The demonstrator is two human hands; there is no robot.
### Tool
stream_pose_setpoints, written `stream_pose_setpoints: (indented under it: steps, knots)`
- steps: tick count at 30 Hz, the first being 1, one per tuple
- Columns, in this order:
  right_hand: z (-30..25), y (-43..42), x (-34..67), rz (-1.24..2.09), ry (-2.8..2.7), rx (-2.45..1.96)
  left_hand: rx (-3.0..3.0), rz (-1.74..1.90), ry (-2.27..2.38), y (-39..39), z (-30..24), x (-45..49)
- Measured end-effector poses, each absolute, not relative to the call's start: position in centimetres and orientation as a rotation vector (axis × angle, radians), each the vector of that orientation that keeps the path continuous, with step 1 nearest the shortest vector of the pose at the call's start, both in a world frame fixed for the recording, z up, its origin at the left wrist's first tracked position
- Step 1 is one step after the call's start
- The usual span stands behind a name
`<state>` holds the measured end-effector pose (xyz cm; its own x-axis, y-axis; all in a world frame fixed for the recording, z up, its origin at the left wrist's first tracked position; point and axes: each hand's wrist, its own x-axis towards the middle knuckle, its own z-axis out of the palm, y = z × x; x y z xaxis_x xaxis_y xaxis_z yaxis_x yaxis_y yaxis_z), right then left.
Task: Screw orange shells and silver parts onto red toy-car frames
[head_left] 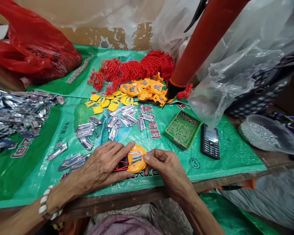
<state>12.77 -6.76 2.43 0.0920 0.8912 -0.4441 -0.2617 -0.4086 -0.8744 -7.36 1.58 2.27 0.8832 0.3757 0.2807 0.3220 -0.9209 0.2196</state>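
A toy car with an orange front and blue stripes lies near the table's front edge, red bars showing behind its hood. My left hand is closed over its rear part and covers much of it. At the front end, the thumb and fingers of my right hand pinch the orange edge. Just beyond my hands are silver strips in small groups, yellow pieces and a heap of orange hoods. Red plastic frames are piled behind them.
An orange-red powered screwdriver hangs down at a slant, its tip near the orange heap. Right of centre are a green tray of small screws and a keypad phone. A clear bowl stands far right; a red bag sits back left.
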Motion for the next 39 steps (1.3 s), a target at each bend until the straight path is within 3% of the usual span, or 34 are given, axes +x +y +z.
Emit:
stream_pose_setpoints:
  steps: [17, 21, 24, 26, 28, 33, 39]
  knots:
    - [2.5, -7.1, 13.5, 1.512, -0.835, -1.453, 2.865, 0.439, 0.586, 1.4, 2.0, -7.1]
    - [4.2, -7.2, 16.2, 1.204, -1.148, -1.697, 2.841, 0.407, 0.610, 1.2, 2.6, -6.8]
    - [6.6, -5.8, 18.3, 0.729, -1.096, -1.765, 2.841, 0.407, 0.653, 1.1, 2.8, -6.7]
    - [8.4, -3.7, 19.2, 0.279, -1.009, -1.687, 2.832, 0.396, 0.646, 1.1, 2.7, -6.7]
    - [10.0, -0.9, 19.8, 0.090, -1.048, -1.449, 2.824, 0.395, 0.630, 1.1, 2.6, -6.7]
    - [12.9, 4.9, 20.8, 0.139, -1.229, -1.240, 2.840, 0.460, 0.611, 1.2, 2.4, -6.7]
    - [13.8, 6.0, 20.9, 0.177, -1.202, -1.226, 2.821, 0.468, 0.626, 1.1, 2.3, -6.7]
